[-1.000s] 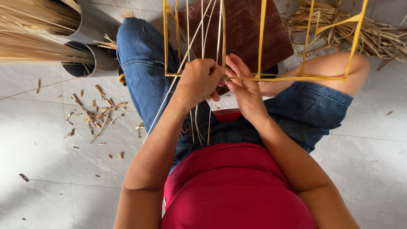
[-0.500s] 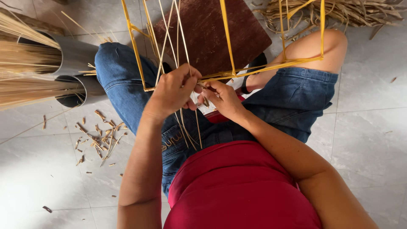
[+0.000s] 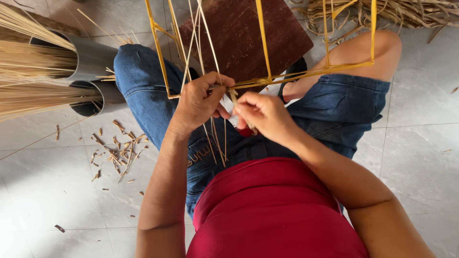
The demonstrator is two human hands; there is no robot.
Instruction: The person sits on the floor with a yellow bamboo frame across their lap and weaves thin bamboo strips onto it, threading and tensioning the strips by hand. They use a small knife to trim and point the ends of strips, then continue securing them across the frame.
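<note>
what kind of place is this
Probably a home or small workshop for cane or straw weaving: a tiled floor, grey tubes stuffed with straw stalks, trimmings scattered about, and a yellow strip frame in both hands.

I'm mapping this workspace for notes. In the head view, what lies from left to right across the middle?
Straw bundles in grey tubes → straw scraps on the floor → left hand → right hand → bare knee.

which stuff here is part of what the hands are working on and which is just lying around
In hand:
left hand
right hand
yellow strip frame
thin pale strips

Lying about:
grey tubes of straw
cut scraps on floor
brown board
loose straw pile
</note>
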